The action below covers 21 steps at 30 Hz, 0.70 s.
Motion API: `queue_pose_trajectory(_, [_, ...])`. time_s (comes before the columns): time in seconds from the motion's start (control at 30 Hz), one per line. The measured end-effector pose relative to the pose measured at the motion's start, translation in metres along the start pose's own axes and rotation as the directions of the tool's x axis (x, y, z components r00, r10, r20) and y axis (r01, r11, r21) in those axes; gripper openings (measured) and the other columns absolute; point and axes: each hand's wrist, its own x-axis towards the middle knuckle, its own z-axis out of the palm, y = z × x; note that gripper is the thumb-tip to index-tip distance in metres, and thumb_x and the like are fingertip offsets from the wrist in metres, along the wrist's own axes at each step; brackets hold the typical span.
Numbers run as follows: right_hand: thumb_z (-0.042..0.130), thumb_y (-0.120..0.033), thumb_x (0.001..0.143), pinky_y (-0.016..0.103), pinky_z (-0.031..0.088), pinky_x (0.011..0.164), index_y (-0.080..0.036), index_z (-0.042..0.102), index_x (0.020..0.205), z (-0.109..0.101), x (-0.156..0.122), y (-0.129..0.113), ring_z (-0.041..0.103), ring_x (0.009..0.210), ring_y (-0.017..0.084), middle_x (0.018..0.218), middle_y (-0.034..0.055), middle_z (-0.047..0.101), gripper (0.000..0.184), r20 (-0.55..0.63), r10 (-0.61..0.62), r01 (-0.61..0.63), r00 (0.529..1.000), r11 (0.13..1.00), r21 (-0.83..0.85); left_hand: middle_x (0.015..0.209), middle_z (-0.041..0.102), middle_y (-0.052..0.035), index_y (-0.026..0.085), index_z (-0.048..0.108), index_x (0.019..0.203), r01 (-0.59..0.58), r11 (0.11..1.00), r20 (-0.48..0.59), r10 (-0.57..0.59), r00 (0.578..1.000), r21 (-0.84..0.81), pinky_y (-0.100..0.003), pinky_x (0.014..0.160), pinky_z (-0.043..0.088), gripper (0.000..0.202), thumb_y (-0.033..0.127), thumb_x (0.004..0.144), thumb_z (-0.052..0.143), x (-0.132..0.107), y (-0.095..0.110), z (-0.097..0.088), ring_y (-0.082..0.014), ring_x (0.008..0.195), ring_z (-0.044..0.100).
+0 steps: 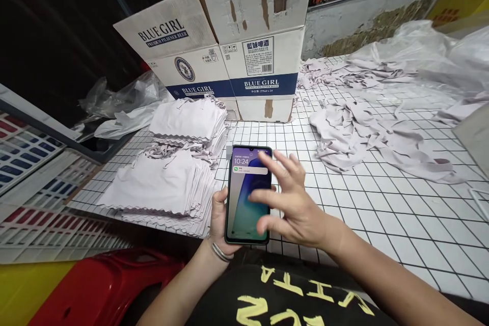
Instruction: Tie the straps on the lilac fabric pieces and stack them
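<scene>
A smartphone in a dark case is held upright over the near edge of the table, its lit screen showing 10:24 and one notification. My left hand grips it from the left side, thumb along the edge and the other fingers hidden behind it. Over the right part of the screen, my right hand hovers with its fingers spread; whether a fingertip touches the glass I cannot tell. Left of the phone lie two stacks of pale fabric pieces with wavy edges, a nearer stack and a farther stack.
A white and blue beer carton stands open behind the stacks. Loose pale fabric strips lie on the right of the grid-patterned table. Clear plastic bags sit at the back right. A red stool is below left.
</scene>
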Motion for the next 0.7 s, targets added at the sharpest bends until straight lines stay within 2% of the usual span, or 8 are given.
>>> queue_pose_trajectory(0.07, [0.044,-0.06,0.091,0.064,0.013,0.112,-0.026,0.06,0.115,-0.007,0.008,0.014,0.018,0.143,0.036,0.156,0.0065,0.024,0.044,-0.182,0.123,-0.135,0.976,0.989,-0.056,0.121,0.064,-0.0128,0.014,0.061,0.123,0.04,0.999,0.046,-0.04,0.998,-0.01,-0.041,0.087,0.048,0.057,0.053,0.083,0.05,0.001,0.0,0.002,-0.0291,0.105,0.061])
queue_pose_trajectory(0.13, [0.041,-0.055,0.095,0.063,0.017,0.113,-0.026,0.051,0.126,-0.017,0.014,0.026,0.018,0.144,0.034,0.154,0.008,0.025,0.044,-0.392,0.208,-0.248,0.896,0.967,-0.053,0.126,0.06,-0.0165,0.01,0.058,0.127,0.049,0.999,0.073,-0.049,0.996,-0.006,-0.042,0.084,0.049,0.065,0.056,0.081,0.05,0.001,0.0,0.003,-0.0293,0.103,0.06])
queue_pose_trajectory(0.17, [0.042,-0.053,0.095,0.063,0.019,0.113,-0.026,0.049,0.128,-0.022,0.015,0.029,0.019,0.144,0.034,0.154,0.0082,0.026,0.044,-0.453,0.207,-0.256,0.867,0.965,-0.049,0.127,0.059,-0.0176,0.009,0.057,0.128,0.044,0.999,0.076,-0.044,0.996,-0.003,-0.042,0.083,0.05,0.067,0.057,0.081,0.051,0.002,0.001,0.004,-0.0289,0.103,0.06])
queue_pose_trajectory(0.2, [0.043,-0.054,0.094,0.062,0.02,0.113,-0.026,0.048,0.128,-0.025,0.015,0.03,0.021,0.143,0.034,0.153,0.0082,0.027,0.044,-0.482,0.18,-0.232,0.858,0.971,-0.052,0.128,0.059,-0.018,0.009,0.057,0.128,0.038,0.999,0.071,-0.037,0.997,-0.001,-0.042,0.083,0.05,0.068,0.057,0.081,0.05,0.002,0.001,0.004,-0.0285,0.102,0.06])
queue_pose_trajectory(0.3, [0.047,-0.057,0.091,0.062,0.023,0.112,-0.027,0.051,0.122,-0.023,0.004,0.02,0.028,0.14,0.036,0.151,0.0079,0.031,0.043,-0.427,0.07,-0.117,0.901,0.99,-0.084,0.127,0.059,-0.0176,0.01,0.058,0.128,0.025,1.0,0.058,-0.025,0.998,0.005,-0.043,0.083,0.05,0.067,0.057,0.082,0.049,0.003,0.002,0.004,-0.0292,0.102,0.06])
queue_pose_trajectory(0.47, [0.043,-0.056,0.093,0.061,0.023,0.11,-0.026,0.059,0.109,-0.005,-0.02,-0.005,0.031,0.137,0.036,0.15,0.0068,0.035,0.038,-0.256,0.009,-0.028,0.967,0.997,-0.069,0.124,0.062,-0.0169,0.01,0.059,0.127,0.009,1.0,0.038,-0.009,0.999,0.001,-0.045,0.085,0.05,0.064,0.055,0.085,0.044,0.003,0.004,0.004,-0.0306,0.102,0.062])
queue_pose_trajectory(0.6, [0.044,-0.057,0.092,0.06,0.018,0.111,-0.027,0.066,0.101,0.004,-0.028,-0.012,0.032,0.136,0.034,0.151,0.0033,0.036,0.038,-0.138,-0.094,0.09,0.986,0.995,-0.035,0.12,0.065,-0.0161,0.012,0.062,0.123,0.037,0.999,-0.014,-0.037,0.999,0.018,-0.047,0.09,0.048,0.062,0.056,0.083,0.046,0.001,0.005,0.005,-0.0329,0.104,0.063])
queue_pose_trajectory(0.7, [0.048,-0.059,0.09,0.059,0.016,0.112,-0.028,0.069,0.101,0.009,-0.027,-0.013,0.03,0.137,0.034,0.153,0.0029,0.034,0.039,-0.093,-0.121,0.119,0.988,0.993,-0.022,0.113,0.069,-0.0156,0.012,0.066,0.116,0.062,0.998,-0.009,-0.062,0.998,0.023,-0.048,0.094,0.046,0.059,0.056,0.081,0.05,0.0,0.006,0.005,-0.0349,0.108,0.062])
